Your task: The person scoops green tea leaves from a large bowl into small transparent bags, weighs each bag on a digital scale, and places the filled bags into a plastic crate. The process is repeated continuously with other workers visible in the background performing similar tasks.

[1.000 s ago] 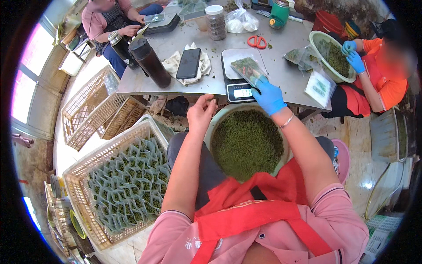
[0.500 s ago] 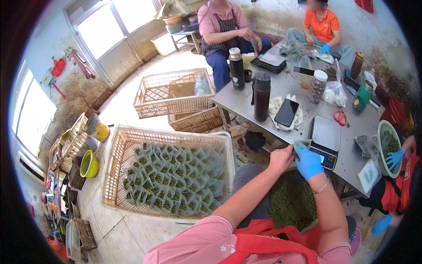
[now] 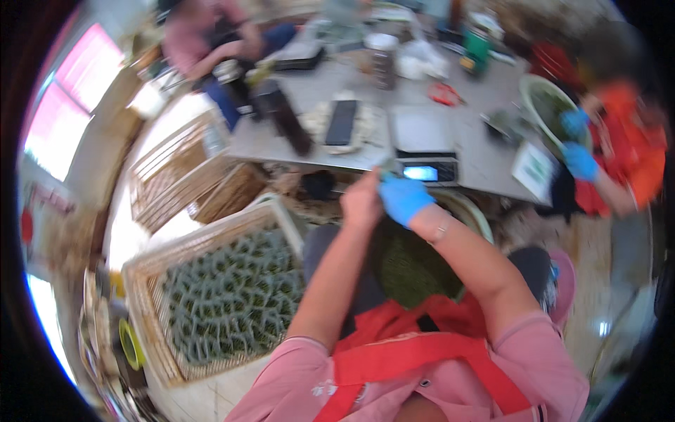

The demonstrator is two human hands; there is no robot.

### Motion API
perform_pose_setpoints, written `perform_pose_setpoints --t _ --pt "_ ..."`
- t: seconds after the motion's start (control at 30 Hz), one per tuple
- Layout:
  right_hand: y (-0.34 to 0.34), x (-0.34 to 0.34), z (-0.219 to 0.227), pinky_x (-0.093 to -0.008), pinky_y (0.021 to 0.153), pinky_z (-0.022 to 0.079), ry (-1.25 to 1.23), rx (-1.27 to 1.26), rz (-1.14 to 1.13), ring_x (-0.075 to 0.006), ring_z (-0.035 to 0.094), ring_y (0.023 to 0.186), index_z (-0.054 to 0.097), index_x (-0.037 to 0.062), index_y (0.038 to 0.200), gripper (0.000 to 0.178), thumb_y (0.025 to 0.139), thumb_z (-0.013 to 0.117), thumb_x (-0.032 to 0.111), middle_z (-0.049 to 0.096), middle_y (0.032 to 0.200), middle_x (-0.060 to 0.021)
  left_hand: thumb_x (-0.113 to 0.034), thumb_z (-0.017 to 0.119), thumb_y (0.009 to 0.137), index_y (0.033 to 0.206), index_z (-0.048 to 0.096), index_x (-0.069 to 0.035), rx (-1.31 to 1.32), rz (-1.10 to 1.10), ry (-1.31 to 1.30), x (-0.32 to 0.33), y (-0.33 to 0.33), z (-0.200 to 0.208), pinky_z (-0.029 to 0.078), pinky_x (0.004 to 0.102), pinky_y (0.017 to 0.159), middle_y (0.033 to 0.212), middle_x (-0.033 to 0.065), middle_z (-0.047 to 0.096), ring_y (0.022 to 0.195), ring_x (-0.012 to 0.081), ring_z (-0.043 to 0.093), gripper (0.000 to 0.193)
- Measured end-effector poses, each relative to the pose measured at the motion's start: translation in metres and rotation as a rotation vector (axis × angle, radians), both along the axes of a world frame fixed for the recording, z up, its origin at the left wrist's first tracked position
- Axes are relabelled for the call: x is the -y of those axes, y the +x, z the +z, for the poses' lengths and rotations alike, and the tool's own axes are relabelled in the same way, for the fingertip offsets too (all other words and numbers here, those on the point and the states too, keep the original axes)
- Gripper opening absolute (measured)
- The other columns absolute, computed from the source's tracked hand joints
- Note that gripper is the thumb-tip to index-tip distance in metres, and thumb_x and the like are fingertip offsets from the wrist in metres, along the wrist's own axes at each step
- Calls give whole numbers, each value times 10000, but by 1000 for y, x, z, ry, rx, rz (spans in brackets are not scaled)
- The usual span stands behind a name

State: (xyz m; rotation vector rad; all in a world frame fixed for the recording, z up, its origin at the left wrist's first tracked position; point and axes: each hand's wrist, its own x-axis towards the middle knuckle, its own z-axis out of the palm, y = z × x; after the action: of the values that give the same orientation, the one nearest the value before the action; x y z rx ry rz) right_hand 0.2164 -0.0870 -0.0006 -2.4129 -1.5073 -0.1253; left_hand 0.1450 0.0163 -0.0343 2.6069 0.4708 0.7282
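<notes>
My bare left hand and my blue-gloved right hand meet at the table's front edge, fingers closed together. Between their fingertips a bit of a small clear plastic bag with greenish contents shows; the hands hide most of it, and motion blurs it. Just beyond my right hand lies a digital scale with a lit display and a bare pan. Below my forearms, a round basin holds a heap of small green plant bits. At my left, a plastic crate contains rows of filled bags.
On the metal table are a phone on a cloth, a dark flask, a lidded jar and red scissors. A co-worker's blue gloves are beside a basin at right. More crates stand at left.
The view has swung right and blurred, so table and crate appear shifted left. My hands stay together at the table edge. The co-worker at right now shows more fully.
</notes>
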Motion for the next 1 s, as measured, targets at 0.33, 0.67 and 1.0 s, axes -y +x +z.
perform_pose_setpoints --t 0.33,0.67,1.0 --pt "106 110 40 -300 674 494 961 -728 -485 -194 616 766 545 51 1181 409 782 602 120 631 779 -92 -335 701 766 1182 535 -33 144 159 -644 -18 -1 -5 467 310 833 1054 154 647 955 230 633 540" --pt "228 114 19 -265 506 451 962 -948 -647 -131 557 542 598 40 1115 296 836 507 68 630 750 -69 -388 682 774 1186 546 -47 163 126 -726 -25 0 0 459 326 840 1022 142 652 961 217 619 552" --pt "44 45 -12 -309 955 396 721 -568 -145 -203 528 1094 493 18 1267 417 851 507 28 497 1290 -102 -346 503 924 1144 539 33 563 94 -1093 -61 -107 28 532 305 577 1033 126 576 654 198 629 440"
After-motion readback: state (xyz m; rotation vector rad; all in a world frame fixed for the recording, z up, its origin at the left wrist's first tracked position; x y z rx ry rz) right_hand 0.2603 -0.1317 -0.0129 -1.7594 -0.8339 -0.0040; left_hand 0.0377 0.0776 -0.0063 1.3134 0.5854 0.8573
